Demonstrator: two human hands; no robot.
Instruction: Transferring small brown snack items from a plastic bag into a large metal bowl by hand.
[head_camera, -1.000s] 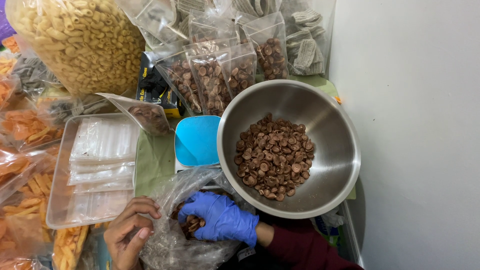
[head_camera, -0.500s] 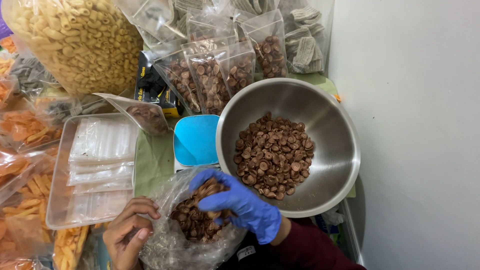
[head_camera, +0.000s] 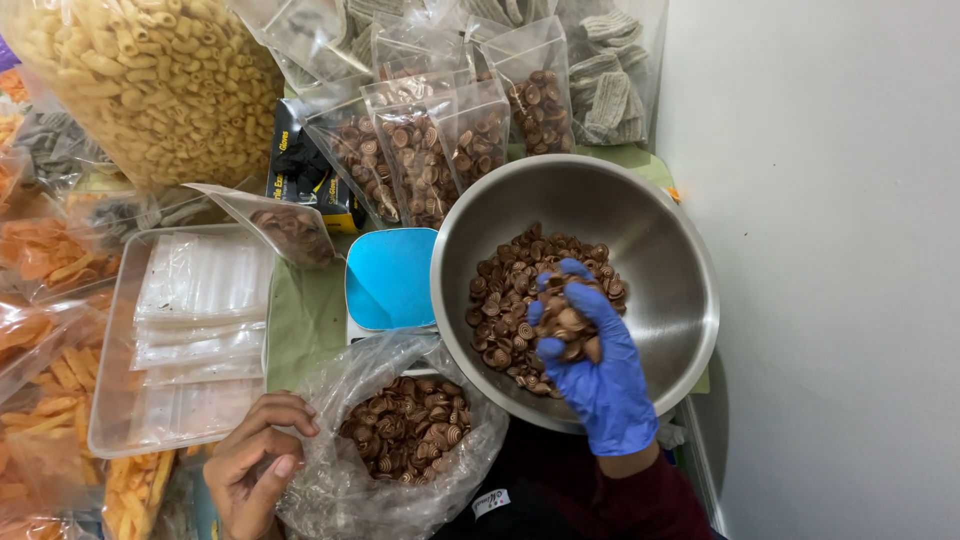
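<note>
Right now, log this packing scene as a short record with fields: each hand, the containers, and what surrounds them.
right hand: blue-gloved, cupped around a handful of brown spiral snacks, above the steel bowl
left hand: bare, gripping the edge of the clear plastic bag
plastic bag: open, partly filled with the same snacks
steel bowl: holds a loose pile of snacks
beside bowl: blue scale
left side: clear tray of empty pouches
behind: filled pouches, large bag of yellow snacks

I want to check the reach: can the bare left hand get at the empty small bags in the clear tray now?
Probably yes: the left hand grips the plastic bag beside the tray, nothing lies between.
</note>
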